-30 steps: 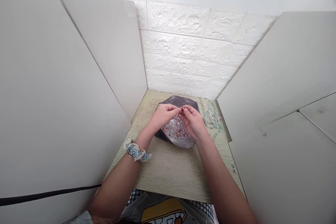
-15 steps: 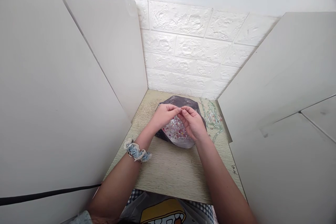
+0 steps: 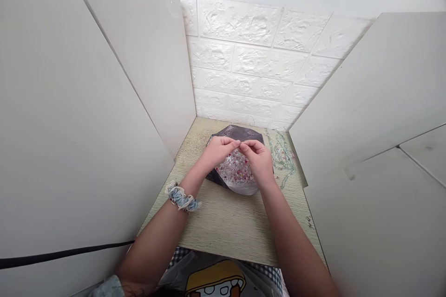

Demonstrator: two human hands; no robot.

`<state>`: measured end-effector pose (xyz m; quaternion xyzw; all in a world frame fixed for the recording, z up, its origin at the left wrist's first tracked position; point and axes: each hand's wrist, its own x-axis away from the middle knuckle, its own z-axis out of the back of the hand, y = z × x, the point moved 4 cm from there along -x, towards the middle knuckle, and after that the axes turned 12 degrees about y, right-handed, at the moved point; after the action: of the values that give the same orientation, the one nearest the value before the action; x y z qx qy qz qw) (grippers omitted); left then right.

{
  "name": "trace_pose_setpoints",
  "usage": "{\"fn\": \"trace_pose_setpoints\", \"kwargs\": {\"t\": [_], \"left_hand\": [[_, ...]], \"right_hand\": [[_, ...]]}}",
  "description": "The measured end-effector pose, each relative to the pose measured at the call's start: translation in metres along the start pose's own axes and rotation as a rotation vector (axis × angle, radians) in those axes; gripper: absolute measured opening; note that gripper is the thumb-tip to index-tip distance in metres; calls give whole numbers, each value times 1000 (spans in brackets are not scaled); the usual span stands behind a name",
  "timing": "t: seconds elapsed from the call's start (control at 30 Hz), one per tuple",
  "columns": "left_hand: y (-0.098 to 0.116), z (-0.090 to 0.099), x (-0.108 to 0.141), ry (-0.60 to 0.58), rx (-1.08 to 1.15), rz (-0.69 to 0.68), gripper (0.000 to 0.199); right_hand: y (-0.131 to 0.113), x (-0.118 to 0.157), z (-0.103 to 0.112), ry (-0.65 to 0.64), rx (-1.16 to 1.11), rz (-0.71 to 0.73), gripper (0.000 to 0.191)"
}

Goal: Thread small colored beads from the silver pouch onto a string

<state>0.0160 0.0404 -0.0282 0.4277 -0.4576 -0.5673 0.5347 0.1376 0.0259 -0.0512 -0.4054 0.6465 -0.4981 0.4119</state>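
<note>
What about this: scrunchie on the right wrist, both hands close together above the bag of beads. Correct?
Not quite. The scrunchie is on the left wrist, not the right, as the head view shows. The rest stands: the left hand and the right hand are close together above the bag of beads.

Two bare hands, the left hand point(image 3: 218, 151) and the right hand point(image 3: 258, 160), are held over one dark pouch point(image 3: 237, 133) of beads too many to count. One scrunchie point(image 3: 181, 198) circles the left wrist. On one wood-grain tabletop point(image 3: 223, 232) lie one tangle of green bead strands point(image 3: 280, 158) and two small metal pieces point(image 3: 308, 222). Two white panels point(image 3: 139, 55) stand at left, above one black cable point(image 3: 59, 254); one printed plastic bag point(image 3: 212, 280) sits below.
</note>
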Motion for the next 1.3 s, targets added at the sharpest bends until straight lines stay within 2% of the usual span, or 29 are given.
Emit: {"fn": "trace_pose_setpoints", "kwargs": {"t": [0.13,0.33,0.6,0.67,0.8,0.93,1.07,1.2,1.3], "left_hand": [[0,1,0,-1,-30,23,34],[0,1,-1,-30,-48,-30,33],[2,0,1,-31,-45,17,36],[2,0,2,-27,-45,23,35],[2,-1,1,-36,-72,-21,36],[2,-3,0,-77,-57,-70,37],[4,-4,2,-141,35,-67,34],[6,-6,6,-233,45,-33,28],[6,-6,7,-247,84,4,25]], "right_hand": [[-6,1,0,-29,159,99,16],[-9,3,-1,-45,175,114,16],[-14,4,1,-31,302,207,14],[-15,6,0,-10,372,262,13],[-18,10,-4,34,524,465,12],[-22,11,-7,8,546,573,12],[-27,11,-6,-38,447,537,13],[-27,8,-2,-95,336,405,11],[-24,2,3,-104,310,337,12]]}}
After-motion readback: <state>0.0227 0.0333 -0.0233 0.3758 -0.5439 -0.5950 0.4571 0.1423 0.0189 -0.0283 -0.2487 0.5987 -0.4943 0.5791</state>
